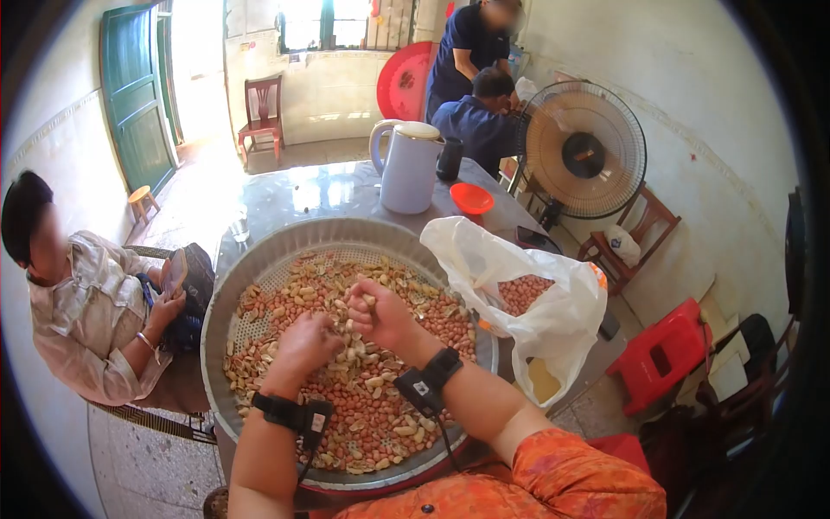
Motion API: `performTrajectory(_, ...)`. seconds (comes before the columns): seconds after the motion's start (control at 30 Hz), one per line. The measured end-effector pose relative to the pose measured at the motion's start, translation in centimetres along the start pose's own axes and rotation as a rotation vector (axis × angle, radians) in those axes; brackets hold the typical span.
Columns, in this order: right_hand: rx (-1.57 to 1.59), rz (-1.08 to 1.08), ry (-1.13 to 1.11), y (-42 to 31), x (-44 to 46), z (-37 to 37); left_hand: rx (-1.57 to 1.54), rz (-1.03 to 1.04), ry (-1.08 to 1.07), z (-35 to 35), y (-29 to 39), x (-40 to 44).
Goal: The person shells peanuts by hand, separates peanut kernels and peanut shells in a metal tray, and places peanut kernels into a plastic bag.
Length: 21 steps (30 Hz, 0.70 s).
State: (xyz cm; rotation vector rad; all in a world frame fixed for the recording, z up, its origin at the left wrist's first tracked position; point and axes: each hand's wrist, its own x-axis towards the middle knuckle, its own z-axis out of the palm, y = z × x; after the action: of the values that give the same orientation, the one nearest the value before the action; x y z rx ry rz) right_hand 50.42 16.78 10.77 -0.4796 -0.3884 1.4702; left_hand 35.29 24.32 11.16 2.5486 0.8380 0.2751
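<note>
A large round metal tray (226, 285) with a perforated bottom holds a spread of red-skinned shelled peanuts (361, 400) and pale peanut shells (373, 363). Over its middle, my right hand (380, 318) is closed, with a pale unshelled peanut (369, 300) showing between thumb and fingers. My left hand (304, 346) is lower and to the left, its fingers curled together just above the shells; what they hold is hidden. Right of the tray, a white plastic bag (553, 333) lies open with more shelled peanuts (524, 294) inside.
Behind the tray stand a light-coloured kettle (410, 169), a dark cup (450, 159) and an orange-red bowl (472, 198). A large fan (584, 151) is beyond the table. One person (95, 320) sits at the left; two others are at the back. A red stool (661, 359) is at the right.
</note>
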Motion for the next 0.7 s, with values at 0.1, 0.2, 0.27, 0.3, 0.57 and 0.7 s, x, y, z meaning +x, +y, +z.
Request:
performTrajectory(0.1, -0.031, -0.033, 0.2, -0.6, 0.0, 0.1, -0.1, 0.196, -0.092, 1.1, 0.4, 0.2)
performTrajectory(0.2, -0.11, -0.053, 0.257, -0.7, -0.7, 1.3, -0.143, 0.155, 0.0, 0.6, 0.3, 0.4)
performTrajectory(0.27, -0.149, -0.067, 0.289, -0.4, -0.7, 1.3, -0.179, 0.15, 0.146, 0.0, -0.3, 0.6)
performTrajectory(0.3, -0.182, -0.05, 0.254, -0.2, -0.5, 0.7, -0.181, 0.152, 0.148, 0.0, -0.5, 0.6)
performTrajectory(0.57, -0.588, 0.138, 0.22, 1.1, -0.3, 1.0, -0.403, 0.117, 0.48, -0.4, 0.0, 1.2)
performTrajectory(0.7, -0.503, 0.237, 0.149, 1.9, -0.3, 0.8, -0.515, 0.036, 0.38, -1.9, 1.9, 0.2)
